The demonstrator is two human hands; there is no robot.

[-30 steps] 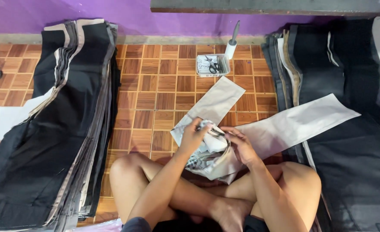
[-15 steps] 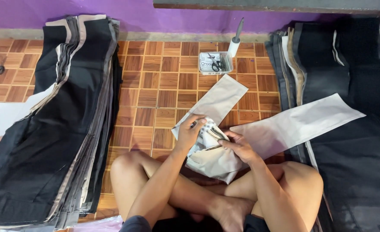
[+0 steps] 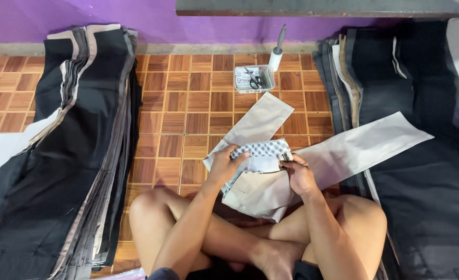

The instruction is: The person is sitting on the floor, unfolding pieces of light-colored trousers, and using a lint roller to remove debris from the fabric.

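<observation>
A pale folded cloth piece (image 3: pixel 260 189) with a checked lining lies over the crossed legs, near centre. The left hand (image 3: pixel 224 166) and right hand (image 3: pixel 298 173) both pinch its edges, fingers curled. Beyond, the tiled floor (image 3: pixel 188 114) carries dark fabric stacks (image 3: pixel 68 155) left and right, and a small box (image 3: pixel 252 79) by the purple wall (image 3: pixel 136 18).

I see a brown tiled floor (image 3: pixel 188 103) carrying everything. On it lie a tall stack of dark fabric (image 3: pixel 68 155) at left, another dark fabric pile (image 3: pixel 421 171) at right, long pale fabric strips (image 3: pixel 364 148), and a small box with scissors (image 3: pixel 252 79) near the wall.
</observation>
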